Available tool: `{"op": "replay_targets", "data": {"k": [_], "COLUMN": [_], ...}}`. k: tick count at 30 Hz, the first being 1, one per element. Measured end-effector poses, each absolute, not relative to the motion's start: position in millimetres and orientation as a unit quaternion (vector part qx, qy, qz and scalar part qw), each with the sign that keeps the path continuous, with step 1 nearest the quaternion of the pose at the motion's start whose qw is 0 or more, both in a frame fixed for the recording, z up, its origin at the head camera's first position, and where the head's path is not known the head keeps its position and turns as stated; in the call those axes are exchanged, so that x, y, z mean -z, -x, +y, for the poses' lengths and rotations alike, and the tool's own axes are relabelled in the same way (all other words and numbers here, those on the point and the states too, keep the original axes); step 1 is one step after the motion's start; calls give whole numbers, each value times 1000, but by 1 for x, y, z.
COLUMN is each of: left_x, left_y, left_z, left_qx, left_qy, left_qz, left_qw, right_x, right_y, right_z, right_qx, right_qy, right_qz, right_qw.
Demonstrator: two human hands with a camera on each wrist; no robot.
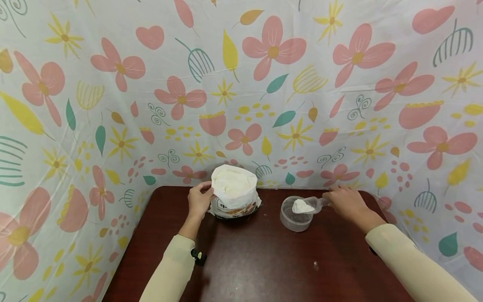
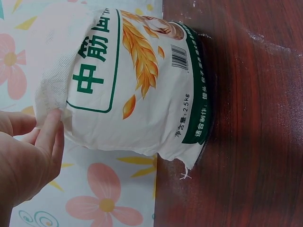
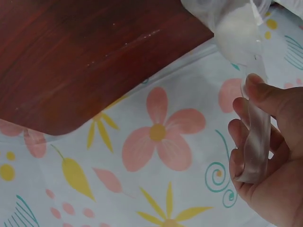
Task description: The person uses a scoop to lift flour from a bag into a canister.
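Observation:
An opened flour bag (image 1: 234, 188), white with green print and a wheat picture, stands near the table's back edge. My left hand (image 1: 200, 201) pinches its rolled-down rim on the left side; the left wrist view shows the thumb and fingers (image 2: 49, 135) on the edge of the bag (image 2: 142, 90). In my right hand (image 1: 349, 204) is the handle of a clear plastic scoop (image 1: 320, 203), with white flour (image 1: 302, 206) heaped in its bowl. The scoop's bowl is over a round clear container (image 1: 296, 223). In the right wrist view, fingers wrap the scoop handle (image 3: 258, 137).
The dark red-brown table (image 1: 256, 260) carries small white flour traces. A flower-patterned cloth (image 1: 241, 105) hangs behind the table and along its sides, close to the back edge.

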State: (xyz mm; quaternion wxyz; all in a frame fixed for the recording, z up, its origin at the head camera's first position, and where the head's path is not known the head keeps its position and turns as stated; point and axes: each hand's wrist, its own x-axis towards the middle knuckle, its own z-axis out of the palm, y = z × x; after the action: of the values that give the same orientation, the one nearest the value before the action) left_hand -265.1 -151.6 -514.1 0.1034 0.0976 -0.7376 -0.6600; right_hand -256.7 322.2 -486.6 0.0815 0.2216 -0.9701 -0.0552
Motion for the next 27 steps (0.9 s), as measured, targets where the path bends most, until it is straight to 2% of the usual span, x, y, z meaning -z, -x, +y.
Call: {"op": "replay_targets", "data": {"k": [21,27], "left_x": [516,516], "left_y": [267,267], "left_z": [-150,-151], "left_qx": [657,658], "left_qy": [-99,-102], "left_qz": [-740,-739], "left_qw": [104,100], "right_x": [475,474], "right_y": [265,267], "right_z": [307,302], "right_qx": [142,160], "right_qy": [-250,-256], "right_qz": [-955,-950], "right_qw": [71,84]}}
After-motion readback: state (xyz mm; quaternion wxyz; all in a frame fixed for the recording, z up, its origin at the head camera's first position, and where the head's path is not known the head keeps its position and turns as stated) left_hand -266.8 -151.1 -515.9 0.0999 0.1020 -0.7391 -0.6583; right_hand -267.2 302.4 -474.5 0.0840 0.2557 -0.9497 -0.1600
